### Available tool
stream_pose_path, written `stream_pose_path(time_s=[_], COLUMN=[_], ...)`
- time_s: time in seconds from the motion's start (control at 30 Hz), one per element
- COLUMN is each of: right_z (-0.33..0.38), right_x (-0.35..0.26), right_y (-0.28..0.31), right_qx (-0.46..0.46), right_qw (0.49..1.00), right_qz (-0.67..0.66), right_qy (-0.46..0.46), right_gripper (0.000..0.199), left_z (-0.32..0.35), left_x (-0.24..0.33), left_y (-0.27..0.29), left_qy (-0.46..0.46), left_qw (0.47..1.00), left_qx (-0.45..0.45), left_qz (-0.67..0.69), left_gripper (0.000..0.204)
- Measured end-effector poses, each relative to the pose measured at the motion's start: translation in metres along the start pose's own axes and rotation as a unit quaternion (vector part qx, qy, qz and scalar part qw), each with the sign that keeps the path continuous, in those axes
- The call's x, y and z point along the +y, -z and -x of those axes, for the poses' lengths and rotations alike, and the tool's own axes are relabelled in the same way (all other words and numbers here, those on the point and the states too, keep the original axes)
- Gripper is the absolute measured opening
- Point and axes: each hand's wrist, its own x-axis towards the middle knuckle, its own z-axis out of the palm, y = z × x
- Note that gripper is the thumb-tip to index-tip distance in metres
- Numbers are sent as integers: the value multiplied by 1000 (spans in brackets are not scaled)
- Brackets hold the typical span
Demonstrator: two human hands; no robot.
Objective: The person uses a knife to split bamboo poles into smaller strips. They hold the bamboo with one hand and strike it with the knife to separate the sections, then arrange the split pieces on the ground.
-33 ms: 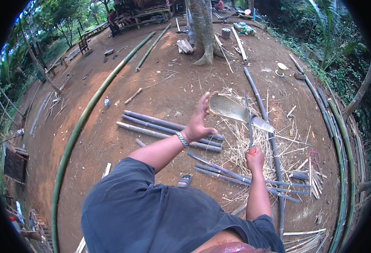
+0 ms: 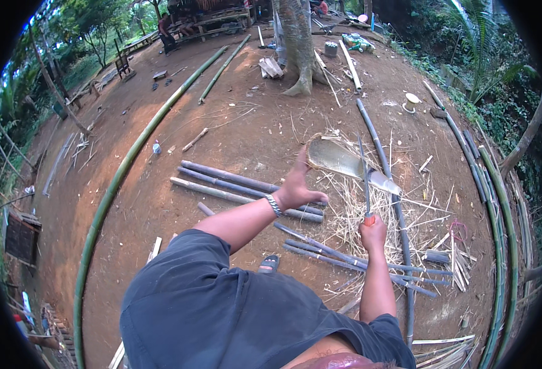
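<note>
My right hand point(image 2: 373, 234) grips the orange handle of a long, narrow blade point(image 2: 366, 172) that points away from me; machete or saw, I cannot tell. Beyond the blade lies a pale, scoop-shaped trough point(image 2: 332, 157) with a rough, fibrous rim. A shiny grey, tapering piece point(image 2: 383, 182) shows on the blade's right side, close to a long dark pole. My left hand point(image 2: 294, 188) is open with its fingers apart. Its fingertips are at the trough's left rim; whether they touch it I cannot tell. Straw-like shavings point(image 2: 351, 212) cover the ground beneath.
Cut dark bamboo lengths point(image 2: 222, 179) lie left of the shavings, and thinner sticks point(image 2: 320, 249) cross nearer me. A long dark pole point(image 2: 401, 234) runs along the right. Green bamboo poles point(image 2: 120, 175) flank the yard. A tree trunk point(image 2: 295, 49) stands ahead; people sit farther back.
My left hand has shifted slightly to the right and nearer me, bringing its fingers closer to the trough's rim. My right hand and the blade look nearly still.
</note>
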Motion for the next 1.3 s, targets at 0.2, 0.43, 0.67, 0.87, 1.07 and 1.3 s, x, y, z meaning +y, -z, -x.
stream_pose_path(time_s=[0.2, 0.43, 0.67, 0.87, 1.07, 1.3], right_z=[10, 32, 76, 115, 135, 155], right_x=[-16, -39, -134, -165, -156, -128], right_y=[20, 53, 102, 109, 94, 105], right_qx=[7, 25, -20, -90, -108, -75], right_qw=[1000, 999, 992, 982, 981, 985], right_qz=[17, -3, -71, -122, -122, -107], right_qy=[11, 21, 107, 112, 101, 116], right_gripper=[19, 23, 35, 37, 43, 43], left_z=[-37, -75, -149, -159, -133, -100], left_x=[1, 25, 158, 228, 206, 215], left_y=[-64, -74, -3, 23, 33, 8], left_qy=[64, -128, -172, -148, -182, -131], left_qw=[997, 980, 932, 939, 961, 969], left_qx=[35, 145, 207, 214, 122, 36], left_qz=[-29, -55, 243, 224, 171, 208], left_gripper=[67, 85, 60, 48, 56, 113])
